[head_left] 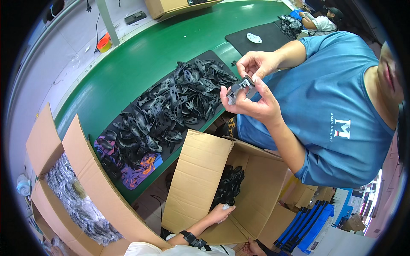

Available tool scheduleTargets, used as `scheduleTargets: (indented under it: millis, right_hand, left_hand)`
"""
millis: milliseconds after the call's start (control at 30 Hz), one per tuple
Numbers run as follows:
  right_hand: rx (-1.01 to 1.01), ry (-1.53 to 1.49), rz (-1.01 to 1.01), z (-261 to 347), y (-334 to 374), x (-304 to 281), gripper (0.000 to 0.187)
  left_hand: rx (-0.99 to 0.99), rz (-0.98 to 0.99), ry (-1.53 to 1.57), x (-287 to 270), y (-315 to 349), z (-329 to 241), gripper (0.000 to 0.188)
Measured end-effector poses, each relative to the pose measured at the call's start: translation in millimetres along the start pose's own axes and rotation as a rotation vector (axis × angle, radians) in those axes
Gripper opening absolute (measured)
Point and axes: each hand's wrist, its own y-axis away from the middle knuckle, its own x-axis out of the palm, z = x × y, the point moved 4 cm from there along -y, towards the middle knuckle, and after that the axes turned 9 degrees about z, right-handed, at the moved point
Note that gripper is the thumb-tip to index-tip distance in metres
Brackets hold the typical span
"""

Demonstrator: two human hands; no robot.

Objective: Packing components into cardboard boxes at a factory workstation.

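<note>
My left hand [221, 213], with a black watch [194, 240] on its wrist, reaches over the open cardboard box [260, 200]. Its fingers are closed around a small whitish thing I cannot make out. Beside that hand, black plastic parts [230, 182] lie heaped inside the box. At the lower edge my right hand [253, 247] shows only in part, close to the box's near side; whether it grips anything is not visible. Across the box a co-worker in a blue shirt [324, 106] holds a dark and clear plastic part [241, 88] in both hands.
A green table [98, 94] carries a large heap of black plastic parts [171, 102] on dark mats. Left stands another open carton [102, 175] with clear plastic-wrapped items. Blue crates [316, 230] stand at the lower right. A white piece [254, 38] lies on the far mat.
</note>
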Motion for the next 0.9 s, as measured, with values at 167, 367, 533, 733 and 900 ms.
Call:
scheduleTargets:
  millis: [167,367,533,733,900]
  right_hand:
    - [-0.005,-0.103,0.039,-21.4,-14.2,-5.3,0.053]
    - [-0.011,-0.122,0.076,-26.1,-19.1,-7.6,0.055]
    - [0.016,-0.076,0.101,-32.0,-21.7,-11.5,0.057]
    - [0.047,-0.025,0.126,-18.5,-20.3,-10.7,0.058]
    - [0.075,0.016,0.142,-10.7,-15.3,-12.0,0.059]
  left_hand:
    - [-0.009,0.030,0.020,4.5,1.2,-5.9,0.045]
    - [-0.011,0.027,0.033,3.2,3.1,-4.8,0.044]
    - [-0.010,0.041,0.059,5.3,3.7,-7.6,0.044]
    - [-0.029,0.054,0.108,2.6,3.0,-5.9,0.045]
    - [-0.035,0.059,0.140,4.2,2.1,-6.4,0.045]
